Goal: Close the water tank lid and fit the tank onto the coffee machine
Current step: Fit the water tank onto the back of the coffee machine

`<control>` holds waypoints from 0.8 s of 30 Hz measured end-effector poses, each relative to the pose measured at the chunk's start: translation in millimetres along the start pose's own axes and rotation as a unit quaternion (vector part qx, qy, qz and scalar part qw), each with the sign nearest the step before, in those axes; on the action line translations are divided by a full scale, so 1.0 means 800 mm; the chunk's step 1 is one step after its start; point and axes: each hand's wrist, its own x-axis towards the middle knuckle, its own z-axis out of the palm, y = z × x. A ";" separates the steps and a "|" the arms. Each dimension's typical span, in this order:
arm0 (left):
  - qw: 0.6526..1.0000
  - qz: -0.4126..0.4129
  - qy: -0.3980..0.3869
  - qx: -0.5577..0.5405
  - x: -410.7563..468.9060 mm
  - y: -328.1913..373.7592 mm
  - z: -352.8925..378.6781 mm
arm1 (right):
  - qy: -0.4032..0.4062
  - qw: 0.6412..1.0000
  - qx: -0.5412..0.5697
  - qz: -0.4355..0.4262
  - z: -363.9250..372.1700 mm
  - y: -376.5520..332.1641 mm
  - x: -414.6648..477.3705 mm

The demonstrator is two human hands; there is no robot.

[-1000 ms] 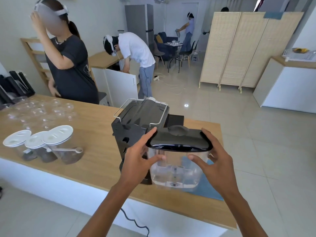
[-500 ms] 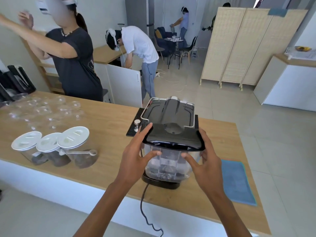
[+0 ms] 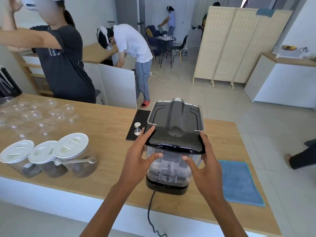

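The clear water tank [image 3: 169, 166] with its glossy black lid [image 3: 176, 144] shut stands against the near side of the black coffee machine [image 3: 176, 117], over the machine's black base [image 3: 166, 187]. My left hand [image 3: 138, 159] grips the tank's left side, thumb on the clear wall and fingers up at the lid's edge. My right hand [image 3: 203, 163] holds the right side the same way. Whether the tank is fully seated I cannot tell.
Three lidded jars [image 3: 46, 158] stand at the left on the wooden counter [image 3: 102, 134], glassware [image 3: 34, 115] behind them. A tamper [image 3: 137, 128] sits on a black mat. A blue cloth [image 3: 239, 182] lies right. A power cord [image 3: 150, 211] hangs off the front edge. A person [image 3: 59, 57] stands across the counter.
Both hands have carried the tank from the machine's right side to its near side and lowered it against the machine's back. The view has shifted with it.
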 end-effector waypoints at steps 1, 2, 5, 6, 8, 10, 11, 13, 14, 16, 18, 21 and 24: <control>1.000 -0.007 -0.005 -0.003 -0.004 -0.005 0.002 | -0.002 1.000 -0.001 0.004 0.003 0.003 -0.003; 1.000 -0.015 -0.008 -0.005 -0.008 -0.010 0.004 | -0.006 1.000 -0.003 0.008 0.006 0.006 -0.006; 0.999 -0.034 -0.006 -0.013 -0.017 -0.019 0.011 | -0.008 1.000 -0.011 0.020 0.014 0.012 -0.013; 0.999 -0.037 -0.004 -0.014 -0.017 -0.021 0.012 | -0.005 1.000 -0.009 0.021 0.016 0.013 -0.013; 0.999 -0.039 -0.002 -0.016 -0.016 -0.022 0.011 | -0.002 1.000 -0.008 0.018 0.017 0.015 -0.013; 0.999 -0.037 -0.004 -0.019 -0.017 -0.022 0.010 | -0.002 1.000 -0.010 0.017 0.016 0.016 -0.013; 0.999 -0.038 -0.005 -0.020 -0.017 -0.022 0.010 | -0.002 1.000 -0.011 0.018 0.017 0.017 -0.013; 0.999 -0.041 -0.010 -0.019 -0.019 -0.022 0.011 | -0.002 1.000 -0.010 0.024 0.016 0.016 -0.014; 0.999 -0.039 -0.012 -0.016 -0.020 -0.021 0.011 | -0.001 1.000 -0.010 0.024 0.016 0.016 -0.014; 0.999 -0.030 -0.019 0.001 -0.021 -0.020 0.009 | 0.000 1.000 -0.010 0.024 0.015 0.014 -0.015; 0.998 -0.018 -0.033 0.040 -0.021 -0.020 0.006 | -0.002 1.000 -0.014 0.020 0.013 0.014 -0.017; 0.993 0.002 -0.053 0.103 -0.017 -0.022 -0.001 | 0.000 0.999 -0.039 0.015 0.011 0.014 -0.020; 0.990 0.016 -0.053 0.132 -0.018 -0.034 -0.007 | 0.004 0.998 -0.067 0.020 0.009 0.023 -0.024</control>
